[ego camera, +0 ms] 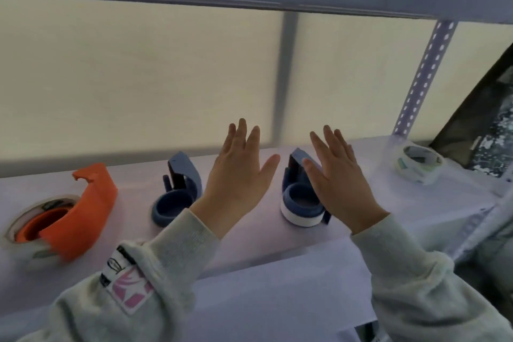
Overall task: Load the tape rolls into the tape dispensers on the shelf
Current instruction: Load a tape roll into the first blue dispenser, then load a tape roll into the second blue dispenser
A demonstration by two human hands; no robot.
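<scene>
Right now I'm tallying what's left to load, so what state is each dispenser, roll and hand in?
orange dispenser: loaded, tape roll on its hub.
middle blue dispenser: empty, no roll on it.
right blue dispenser: loaded with a white roll.
loose tape roll: lying flat on the shelf, not in any dispenser.
left hand: open, fingers spread, holding nothing.
right hand: open, holding nothing.
</scene>
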